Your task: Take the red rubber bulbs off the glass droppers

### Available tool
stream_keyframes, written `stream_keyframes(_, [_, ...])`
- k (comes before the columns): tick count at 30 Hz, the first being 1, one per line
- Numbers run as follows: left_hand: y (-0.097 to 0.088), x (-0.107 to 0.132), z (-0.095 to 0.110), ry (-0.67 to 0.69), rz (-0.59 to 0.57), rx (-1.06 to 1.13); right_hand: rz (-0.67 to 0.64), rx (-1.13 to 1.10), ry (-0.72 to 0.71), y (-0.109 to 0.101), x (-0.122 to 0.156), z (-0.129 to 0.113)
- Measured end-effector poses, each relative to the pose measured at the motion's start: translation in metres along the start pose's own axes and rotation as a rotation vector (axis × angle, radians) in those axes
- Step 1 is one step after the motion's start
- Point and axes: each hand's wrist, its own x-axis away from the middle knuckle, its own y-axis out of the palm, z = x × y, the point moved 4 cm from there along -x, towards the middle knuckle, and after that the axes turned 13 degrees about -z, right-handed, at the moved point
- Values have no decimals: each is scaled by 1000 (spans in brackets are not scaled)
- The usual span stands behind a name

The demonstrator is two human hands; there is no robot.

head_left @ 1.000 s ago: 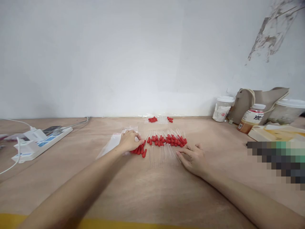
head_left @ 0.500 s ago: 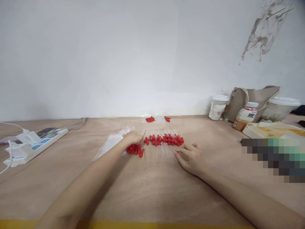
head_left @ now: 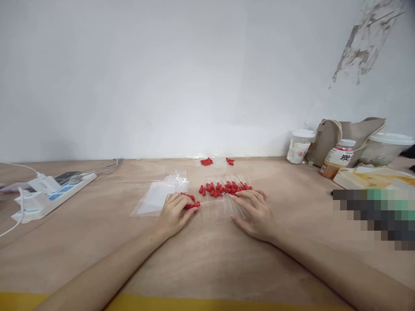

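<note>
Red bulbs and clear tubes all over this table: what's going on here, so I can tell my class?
A person works with two bare hands. The left hand is at a small cluster of red bulbs; its exact grip is unclear. The right hand is over thin clear tubes. Behind them lies a row of red-bulbed tubes. Clear bags lie to the left.

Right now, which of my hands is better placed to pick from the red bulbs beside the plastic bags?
Your left hand, I'd say: its fingers are right at those red bulbs. Your right hand is at the right end of the clear tubes, so it would probably have to reach across.
</note>
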Motion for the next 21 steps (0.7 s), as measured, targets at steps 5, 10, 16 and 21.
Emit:
stream_keyframes(5, [6, -11, 13, 69, -20, -14, -96, 9, -135, 12, -15, -17])
stream_keyframes(10, [12, -11, 16, 125, 19, 13, -74, -31, -124, 30, -22, -24])
stream_keyframes(16, [12, -9, 22, 210, 38, 15, -105, -13, -112, 34, -20, -26])
stream_keyframes(21, [10, -12, 31, 256, 3, -46, -101, -16, -141, 33, -19, -27])
